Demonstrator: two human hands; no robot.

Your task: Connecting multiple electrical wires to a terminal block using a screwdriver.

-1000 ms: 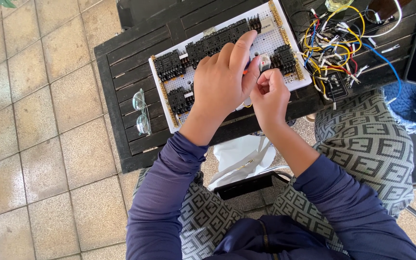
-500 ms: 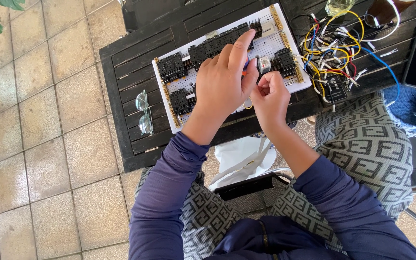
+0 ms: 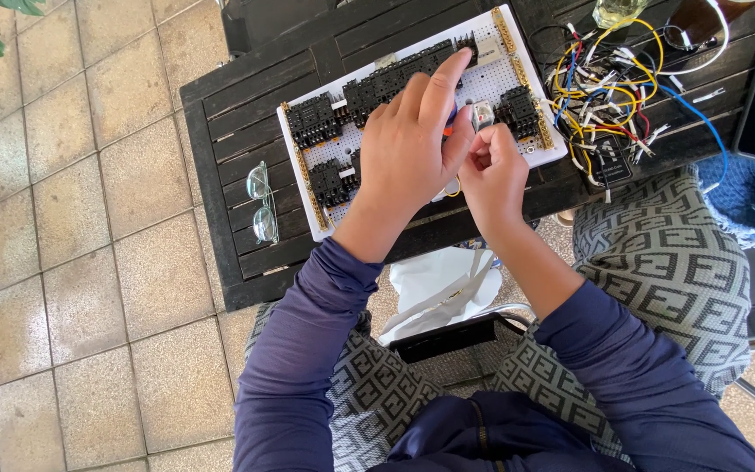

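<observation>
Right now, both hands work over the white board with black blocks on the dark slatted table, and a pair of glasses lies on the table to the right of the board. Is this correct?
Not quite. The glasses lie to the left of the white board, not the right, as the head view shows. The rest holds: the left hand and right hand work over the board on the dark slatted table.

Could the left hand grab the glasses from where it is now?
Probably yes. The glasses lie uncovered on the table, left of the board, with nothing between. The left hand rests on the board and would have to leave it first.
</observation>
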